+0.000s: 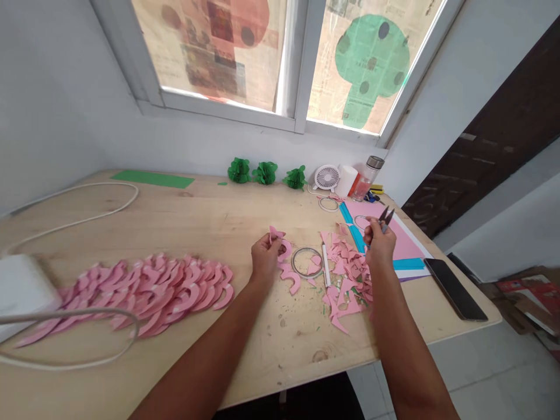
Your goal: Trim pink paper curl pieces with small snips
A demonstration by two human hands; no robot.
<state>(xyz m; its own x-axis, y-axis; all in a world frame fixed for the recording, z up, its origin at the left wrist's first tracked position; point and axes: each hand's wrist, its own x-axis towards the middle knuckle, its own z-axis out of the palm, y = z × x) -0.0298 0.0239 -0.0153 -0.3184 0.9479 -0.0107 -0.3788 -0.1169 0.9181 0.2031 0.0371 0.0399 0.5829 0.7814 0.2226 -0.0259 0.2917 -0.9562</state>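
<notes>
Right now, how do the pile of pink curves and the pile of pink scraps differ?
The pile of pink curves holds rounded strips; the pile of pink scraps holds jagged bits. The curves overlap in layered rows, while the scraps lie jumbled. The curves spread wider than the scraps. Both are pink, on the table.

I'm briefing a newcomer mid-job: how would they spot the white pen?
On the wooden table, find the pink paper scraps left of the right hand. The white pen lies along their left edge, beside the silvery ring; it alone there is straight and slim.
</notes>
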